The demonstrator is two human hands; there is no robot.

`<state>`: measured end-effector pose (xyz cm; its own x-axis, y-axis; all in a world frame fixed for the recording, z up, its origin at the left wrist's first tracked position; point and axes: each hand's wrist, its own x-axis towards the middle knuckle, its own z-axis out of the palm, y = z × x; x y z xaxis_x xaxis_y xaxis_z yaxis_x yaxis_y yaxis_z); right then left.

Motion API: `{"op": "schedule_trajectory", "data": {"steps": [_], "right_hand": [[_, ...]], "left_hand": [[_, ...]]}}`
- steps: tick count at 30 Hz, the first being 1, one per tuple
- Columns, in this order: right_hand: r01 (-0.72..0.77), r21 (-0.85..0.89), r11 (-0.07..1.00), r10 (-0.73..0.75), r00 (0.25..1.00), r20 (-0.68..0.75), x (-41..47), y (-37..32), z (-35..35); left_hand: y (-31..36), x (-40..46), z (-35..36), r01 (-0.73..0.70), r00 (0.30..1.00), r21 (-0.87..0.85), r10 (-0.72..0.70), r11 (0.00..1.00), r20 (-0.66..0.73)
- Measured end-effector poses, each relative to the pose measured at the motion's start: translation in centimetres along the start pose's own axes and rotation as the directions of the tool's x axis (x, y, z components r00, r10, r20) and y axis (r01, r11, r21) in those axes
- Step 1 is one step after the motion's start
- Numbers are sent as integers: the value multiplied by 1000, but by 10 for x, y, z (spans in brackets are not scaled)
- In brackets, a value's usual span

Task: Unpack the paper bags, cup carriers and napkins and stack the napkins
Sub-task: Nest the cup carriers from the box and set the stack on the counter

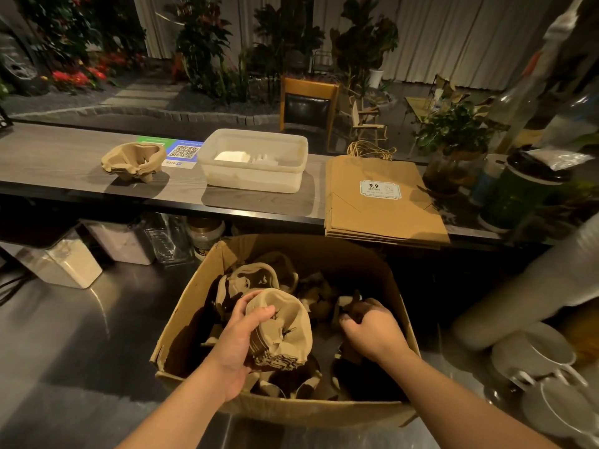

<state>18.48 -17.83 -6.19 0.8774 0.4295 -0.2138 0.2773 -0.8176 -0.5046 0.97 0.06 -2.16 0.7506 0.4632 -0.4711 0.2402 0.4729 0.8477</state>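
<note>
1. Left hand (241, 332) grips a nested stack of cup carriers (280, 328) over the cardboard box (324, 413); judged best lifted straight up, thumb clamped on the rim so no layers slip.
2. Right hand (369, 325) curls round something dark in the box; what it is cannot be told.
3. Counter (64, 157) beyond holds another carrier stack (133, 160), a plastic tub (252, 179) with white napkins (231, 156), and flat paper bags (382, 202).
4. Potted plants (453, 131) and a wooden chair (308, 102) stand behind.

Dim warm light; pale curtains (453, 37) behind potted plants (201, 43); wooden chair (308, 105) beyond grey desk (64, 157); red flowers (74, 77) far left.
</note>
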Motion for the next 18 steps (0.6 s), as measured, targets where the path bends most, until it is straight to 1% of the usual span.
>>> {"op": "schedule_trajectory", "data": {"steps": [3, 5, 8, 10, 12, 16, 18], "right_hand": [[3, 192, 981, 8, 998, -59, -6, 0, -8], [45, 313, 949, -15, 995, -100, -12, 0, -14], [100, 514, 852, -48, 992, -113, -19, -1, -18], [106, 587, 803, -46, 992, -116, -22, -1, -19], [94, 632, 769, -57, 995, -78, -22, -1, -19], [49, 706, 707, -142, 987, 74, -25, -6, -20], [69, 714, 697, -193, 977, 94, -27, -9, -22]], "left_hand": [[0, -1, 0, -4, 1000, -5, 4, 1000, -5], [1, -1, 1, -2, 1000, -2, 2, 1000, -7], [2, -1, 1, 5, 1000, 1, -5, 1000, -11], [2, -1, 2, 11, 1000, 7, -11, 1000, -21], [0, 1, 1, 13, 999, 22, -12, 1000, -33], [-2, 4, 1, 32, 997, 45, -29, 998, -68], [-3, 6, 1, 38, 995, 58, -33, 998, -92]]}}
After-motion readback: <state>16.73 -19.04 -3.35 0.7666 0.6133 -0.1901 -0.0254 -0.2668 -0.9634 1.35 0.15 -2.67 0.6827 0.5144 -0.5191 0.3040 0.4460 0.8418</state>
